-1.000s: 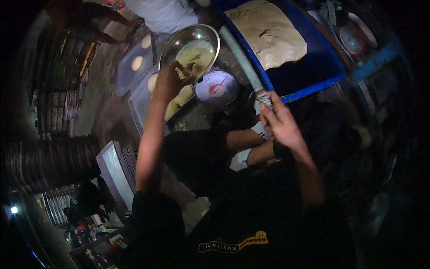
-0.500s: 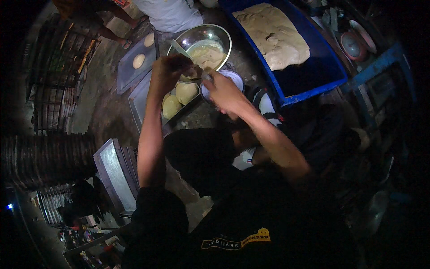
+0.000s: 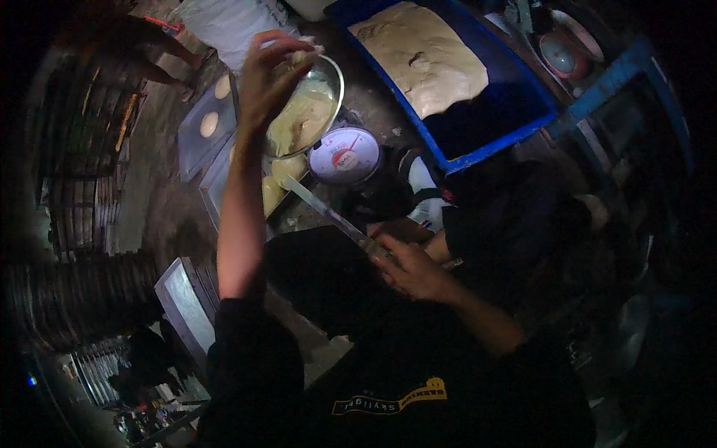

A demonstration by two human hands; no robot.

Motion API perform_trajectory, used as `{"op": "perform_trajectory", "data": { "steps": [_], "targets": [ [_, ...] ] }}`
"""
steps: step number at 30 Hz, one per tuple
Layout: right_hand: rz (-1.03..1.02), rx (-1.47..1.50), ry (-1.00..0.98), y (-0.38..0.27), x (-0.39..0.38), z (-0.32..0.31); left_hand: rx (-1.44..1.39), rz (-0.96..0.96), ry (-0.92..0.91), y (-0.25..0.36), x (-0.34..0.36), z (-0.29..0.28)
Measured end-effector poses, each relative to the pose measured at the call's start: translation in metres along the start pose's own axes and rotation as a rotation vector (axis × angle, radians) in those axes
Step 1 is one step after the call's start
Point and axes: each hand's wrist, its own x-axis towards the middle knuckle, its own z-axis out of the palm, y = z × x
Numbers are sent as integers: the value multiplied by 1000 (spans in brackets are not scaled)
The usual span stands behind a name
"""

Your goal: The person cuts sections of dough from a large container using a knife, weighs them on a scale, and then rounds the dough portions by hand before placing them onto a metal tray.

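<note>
Around you: a dim room, stacked metal trays (image 3: 82, 299) at left, blue-framed bench (image 3: 627, 67) at upper right.

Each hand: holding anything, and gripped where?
Left hand pinches a small lump of dough at its fingertips, above the metal bowl. Right hand holds a long flat blade by its near end.

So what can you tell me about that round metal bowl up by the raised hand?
The metal bowl is round, shiny and shallow, and looks like steel. It holds a pale yellow mass of dough heaped toward its near side. It seems to sit on top of a dial scale beside flat trays. The left hand hovers over its rim, pinching a small piece of dough.
</note>
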Motion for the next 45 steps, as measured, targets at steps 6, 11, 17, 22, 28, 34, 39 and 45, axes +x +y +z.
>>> {"op": "perform_trajectory", "data": {
  "steps": [6,11,17,22,28,34,39,45],
  "targets": [
    [113,86,53,18,-32,-32,227,-133,-310,-15,56,111],
    [100,65,132,-3,-43,-58,422,-105,-204,-42,62,133],
    [-60,166,329,40,-38,-87,454,-28,-186,-38,42,78],
    [0,300,614,-8,-40,-123,387,-221,-225,-35,-13,11],
    [-260,-789,1111,15,-14,-215,386,-338,16,8,-81,8],
    [271,-1228,1164,30,35,-284,404,-265,344,18,-163,35],
    [212,-1554,1168,0,48,-276,221,-322,460,29,-191,45],
    [-717,-1031,263,-106,143,-105,298,-246,494,12,-192,57]
  ]
}}
